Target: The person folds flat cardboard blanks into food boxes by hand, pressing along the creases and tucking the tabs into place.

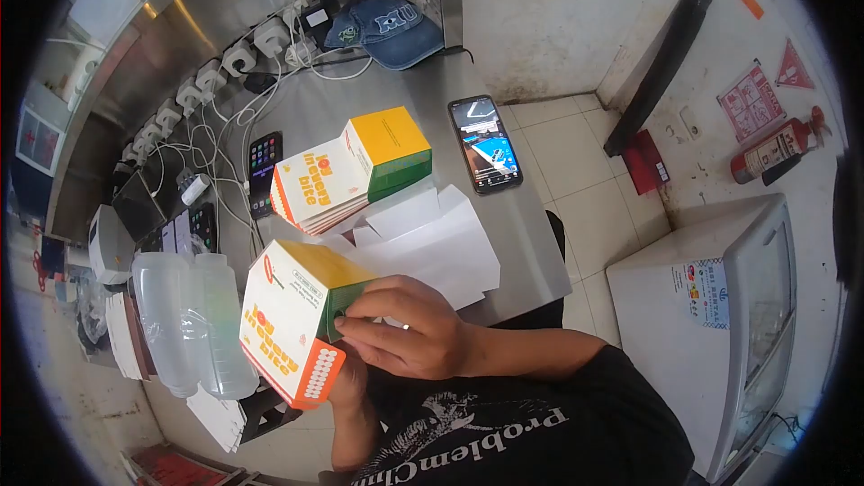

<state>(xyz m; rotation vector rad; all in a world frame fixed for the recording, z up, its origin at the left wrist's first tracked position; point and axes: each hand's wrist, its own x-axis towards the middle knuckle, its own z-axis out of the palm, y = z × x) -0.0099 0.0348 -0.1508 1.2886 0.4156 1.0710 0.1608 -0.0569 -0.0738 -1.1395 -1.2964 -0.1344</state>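
Observation:
A cardboard food box [283, 319], white, yellow, green and orange with "joy in every bite" on it, is held tilted above the table's near edge. My left hand [349, 384] grips it from below; most of its fingers are hidden behind the box. My right hand [405, 328], with a ring on one finger, has its fingertips closed on the green side panel. Behind it, a stack of flattened boxes [337, 171] of the same print lies on the table. White unprinted sides of box card [441, 243] show beside my right hand.
The steel table [396, 90] holds a lit phone [486, 144], another phone [264, 175], tangled chargers [238, 58] and a blue cap [387, 29]. Translucent plastic bottles [193, 324] stand left of the box. A white chest freezer [702, 306] and a fire extinguisher [774, 148] are at right.

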